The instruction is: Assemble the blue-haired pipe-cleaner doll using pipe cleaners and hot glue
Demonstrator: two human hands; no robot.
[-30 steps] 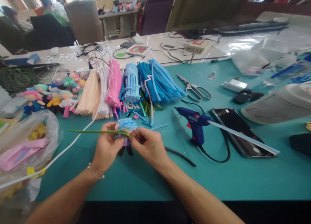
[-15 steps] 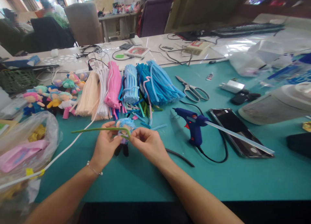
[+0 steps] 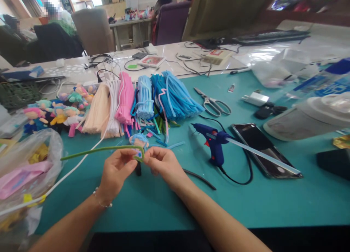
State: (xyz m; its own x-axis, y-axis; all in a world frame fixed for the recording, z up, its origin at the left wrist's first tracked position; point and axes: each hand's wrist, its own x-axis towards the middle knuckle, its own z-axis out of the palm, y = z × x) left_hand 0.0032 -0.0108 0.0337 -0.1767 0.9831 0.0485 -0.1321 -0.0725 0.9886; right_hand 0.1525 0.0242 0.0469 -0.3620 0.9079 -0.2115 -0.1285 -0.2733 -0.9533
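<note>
A green pipe cleaner [image 3: 101, 149] stretches left across my hands, its right end bent down into a narrow hook. My right hand [image 3: 164, 166] pinches the bent end between thumb and fingertips. On the other side, my left hand [image 3: 116, 173] is closed, thumb and index finger at the green pipe cleaner beside the bend. Just behind it, between my hands, is a small doll [image 3: 139, 139] with light blue hair, a pale purple body and dark legs. My fingers and the pipe cleaner hide part of the doll, so I cannot tell which hand steadies it.
Bundled pipe cleaners [image 3: 144, 99] and finished dolls [image 3: 61, 111] lie beyond my hands. To the right are a glue gun [image 3: 216, 139], scissors [image 3: 213, 102], a phone [image 3: 255, 146] and a tumbler [image 3: 308, 117]. A plastic bag [image 3: 51, 139] and white cable [image 3: 73, 169] are left.
The green pipe cleaner's free end now reaches farther left, and its hooked end hangs more plainly in front of the doll. My left hand has shifted slightly left and down.
</note>
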